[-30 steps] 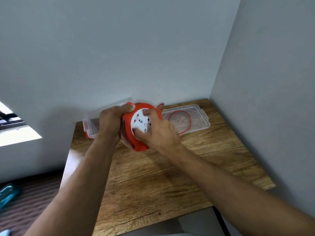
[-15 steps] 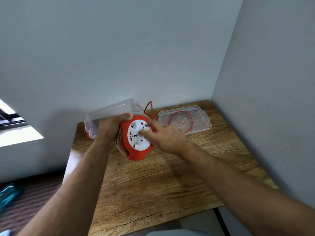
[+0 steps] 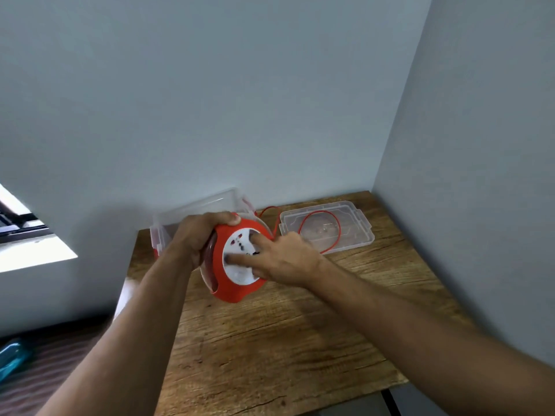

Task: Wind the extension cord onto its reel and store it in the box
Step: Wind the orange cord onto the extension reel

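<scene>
My right fingers press spread on the reel face, a further turn made; my left hand grips its rim, cord loop shrinking.

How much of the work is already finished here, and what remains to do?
Done: some cord sits wound inside the reel. In hand: the left hand grips the reel's rim, while the right hand presses its fingers on the white face. Left: a loose loop of red cord lies over the lid; the clear box waits behind.
</scene>
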